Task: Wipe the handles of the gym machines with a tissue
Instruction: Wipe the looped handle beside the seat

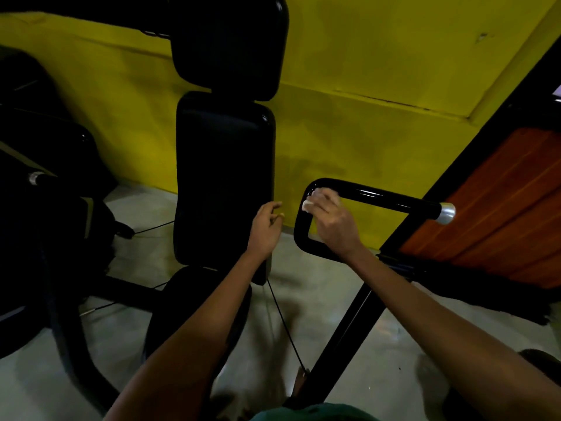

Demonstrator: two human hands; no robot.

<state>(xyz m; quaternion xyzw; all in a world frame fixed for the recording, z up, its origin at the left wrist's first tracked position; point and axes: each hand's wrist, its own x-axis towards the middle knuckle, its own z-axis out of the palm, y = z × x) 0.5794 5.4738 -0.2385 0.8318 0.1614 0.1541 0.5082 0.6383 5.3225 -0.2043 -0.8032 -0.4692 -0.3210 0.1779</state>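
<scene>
A glossy black bent handle [385, 197] with a silver end cap [447, 213] juts out at the right of the machine. My right hand [332, 221] grips a crumpled white tissue [312, 199] and presses it on the handle's upper left bend. Just to the left my left hand [267, 227] hovers beside the edge of the black back pad [224, 177], with its fingers loosely curled and nothing in them.
A black headrest pad [230, 44] stands above the back pad, a round seat pad [188, 314] below. A thin black cable [283, 325] runs down to the floor. Another dark machine [45, 208] fills the left. An orange panel [498, 208] and yellow wall [379, 86] lie behind.
</scene>
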